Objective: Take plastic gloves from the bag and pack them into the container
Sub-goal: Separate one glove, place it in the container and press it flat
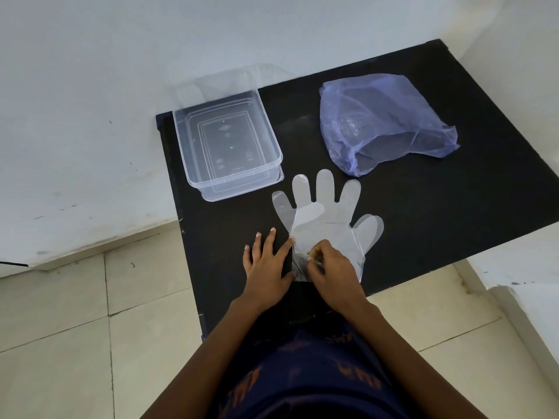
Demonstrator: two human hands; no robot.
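A clear plastic glove (326, 216) lies flat on the black table (423, 207), fingers pointing away from me. My right hand (329, 267) pinches the glove's cuff near the front edge. My left hand (267, 264) rests flat on the table just left of the cuff, fingers spread, its index fingertip touching the glove's edge. The clear rectangular container (193, 164) stands at the back left with nothing visible inside. The bluish translucent plastic bag (384, 122) lies crumpled at the back right, its mouth facing me.
A clear lid (217, 83) sits behind the container against the white wall. The table's left edge runs beside the container. Tiled floor lies below on both sides, and a white ledge (526, 297) is at the right.
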